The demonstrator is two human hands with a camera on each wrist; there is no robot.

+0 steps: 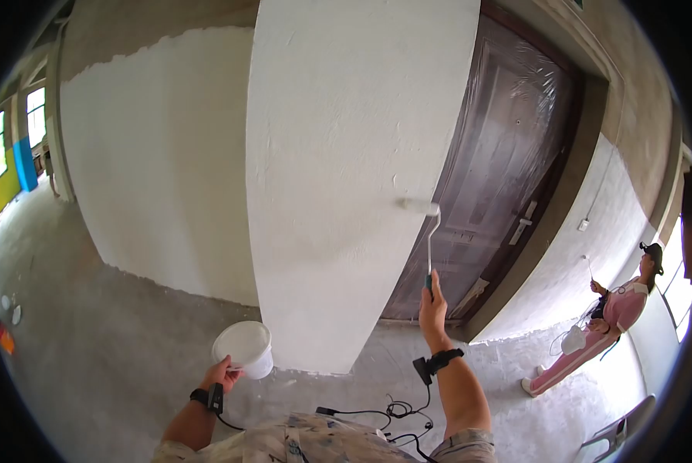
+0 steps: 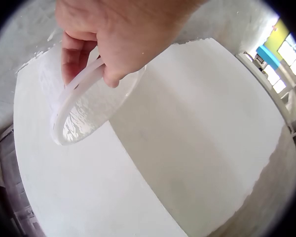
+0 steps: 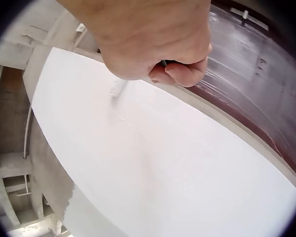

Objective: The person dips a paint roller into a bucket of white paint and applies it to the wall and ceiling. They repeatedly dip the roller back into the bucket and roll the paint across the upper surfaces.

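White pillar (image 1: 346,177): right hand (image 1: 432,302) grips paint roller (image 1: 421,207) against it; left hand (image 1: 221,376) holds white bucket (image 1: 244,347) by its rim.

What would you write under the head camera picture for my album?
A right hand holds a paint roller against a white pillar while the left hand holds a white bucket.

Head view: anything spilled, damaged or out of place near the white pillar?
No spill shows. A thin black cable hangs in loose tangles below the right hand, over the grey concrete floor; a possible snag risk.
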